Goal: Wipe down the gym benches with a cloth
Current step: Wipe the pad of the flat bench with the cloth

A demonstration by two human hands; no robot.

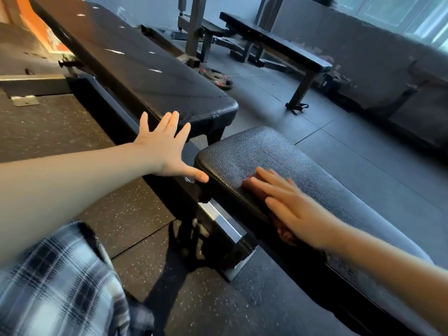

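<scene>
While the right hand [291, 204] presses the cloth [286, 235] flat on the seat [242, 151], long overlapping strokes would suit; the left hand [167, 146] is spread.

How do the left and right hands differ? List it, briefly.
The left hand splays its fingers wide; the right hand has them close together. The right hand presses a reddish cloth flat on the seat pad; the left hand holds nothing, its thumb touching that pad's end. The right hand is blurred; the left hand sharp. Both are open.
</scene>
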